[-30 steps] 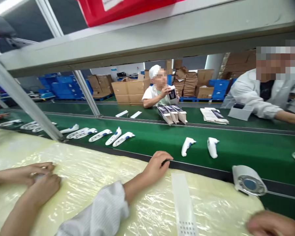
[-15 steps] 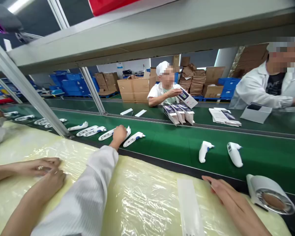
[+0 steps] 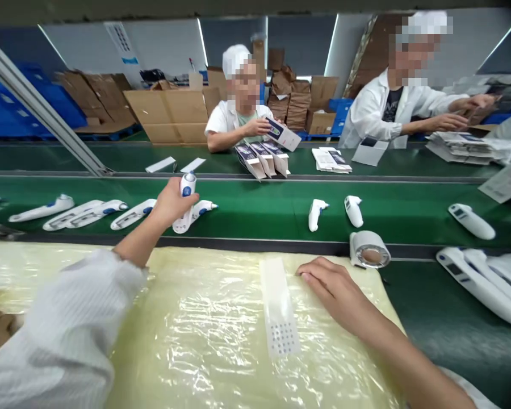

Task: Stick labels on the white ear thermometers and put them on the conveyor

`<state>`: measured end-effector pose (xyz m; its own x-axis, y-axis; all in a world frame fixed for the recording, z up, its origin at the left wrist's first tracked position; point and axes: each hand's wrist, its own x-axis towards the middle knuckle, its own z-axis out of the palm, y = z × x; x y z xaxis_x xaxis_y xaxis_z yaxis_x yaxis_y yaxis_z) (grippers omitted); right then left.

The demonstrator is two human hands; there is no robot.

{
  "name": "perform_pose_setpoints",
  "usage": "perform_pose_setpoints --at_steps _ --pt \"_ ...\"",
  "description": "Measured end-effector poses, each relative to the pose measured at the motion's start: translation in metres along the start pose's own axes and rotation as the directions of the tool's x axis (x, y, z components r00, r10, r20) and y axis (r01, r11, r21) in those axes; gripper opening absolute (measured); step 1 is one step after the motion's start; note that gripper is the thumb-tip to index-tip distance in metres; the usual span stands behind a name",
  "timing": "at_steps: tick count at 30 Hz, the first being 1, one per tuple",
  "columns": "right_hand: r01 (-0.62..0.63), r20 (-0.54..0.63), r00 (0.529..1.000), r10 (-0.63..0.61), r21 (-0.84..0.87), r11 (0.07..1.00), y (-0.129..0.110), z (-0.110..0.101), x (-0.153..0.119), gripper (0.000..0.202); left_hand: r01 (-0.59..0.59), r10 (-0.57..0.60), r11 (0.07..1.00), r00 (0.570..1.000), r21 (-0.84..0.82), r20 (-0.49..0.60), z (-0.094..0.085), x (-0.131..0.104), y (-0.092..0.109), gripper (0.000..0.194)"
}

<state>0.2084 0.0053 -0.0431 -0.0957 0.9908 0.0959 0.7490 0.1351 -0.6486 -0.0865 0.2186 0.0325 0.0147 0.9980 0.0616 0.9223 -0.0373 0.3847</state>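
The white device [image 3: 187, 200] is above the green belt [image 3: 255, 207], roughly upright, with its blue button facing you. Your left hand [image 3: 173, 200] pinches it near its upper end between thumb and fingers. Just behind it, another device [image 3: 204, 209] lies on the belt, partly hidden, and more lie in a row to the left. Your right hand [image 3: 330, 282] is over the yellow sheet [image 3: 196, 318], its fingers together and the thumb against them; you cannot tell whether anything is between the tips. Just left of it lies a pale strip [image 3: 280, 307] with rows of small dots. A white round housing [image 3: 369, 250] sits at the belt's near edge. Across the belt, a person [image 3: 232, 122] in a white cap holds a carton [image 3: 283, 134] above three others [image 3: 262, 160].
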Motion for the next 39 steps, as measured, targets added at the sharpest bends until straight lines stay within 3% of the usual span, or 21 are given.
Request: perform_pose_setpoints --at_steps 3,5,7,9,14,21,31,39 --pt "0.027 0.07 0.997 -0.023 -0.058 0.998 -0.011 0.002 -0.016 0.025 -0.055 0.116 0.952 0.974 -0.3 0.192 0.03 -0.063 0.036 0.04" --pt "0.05 0.087 0.995 -0.043 -0.086 0.995 -0.017 0.005 -0.028 0.021 0.049 0.296 0.767 0.857 -0.64 0.421 0.056 -0.105 0.053 0.045" --pt "0.073 0.081 0.995 -0.065 -0.103 0.992 -0.018 0.009 -0.039 0.019 0.114 0.405 0.674 0.769 -0.73 0.494 0.079 -0.135 0.063 0.052" --pt "0.084 0.058 0.995 -0.077 -0.119 0.989 -0.017 0.013 -0.046 0.02 0.084 0.433 0.686 0.751 -0.723 0.498 0.094 -0.149 0.065 0.059" --pt "0.058 0.004 0.998 -0.058 -0.169 0.984 -0.015 0.022 -0.047 0.019 0.081 0.387 0.73 0.77 -0.679 0.508 0.101 -0.15 0.061 0.043" --pt "0.048 -0.073 0.995 -0.063 -0.189 0.981 -0.012 0.023 -0.044 0.02 0.125 0.376 0.717 0.76 -0.686 0.531 0.102 -0.15 0.062 0.041" --pt "0.053 -0.09 0.993 -0.077 -0.241 0.969 -0.013 0.024 -0.043 0.021 0.064 0.398 0.724 0.774 -0.686 0.493 0.112 -0.149 0.055 0.04" --pt "0.009 -0.069 0.997 -0.023 -0.198 0.98 -0.014 0.025 -0.041 0.015 0.045 0.401 0.736 0.775 -0.676 0.488 0.11 -0.149 0.058 0.037"
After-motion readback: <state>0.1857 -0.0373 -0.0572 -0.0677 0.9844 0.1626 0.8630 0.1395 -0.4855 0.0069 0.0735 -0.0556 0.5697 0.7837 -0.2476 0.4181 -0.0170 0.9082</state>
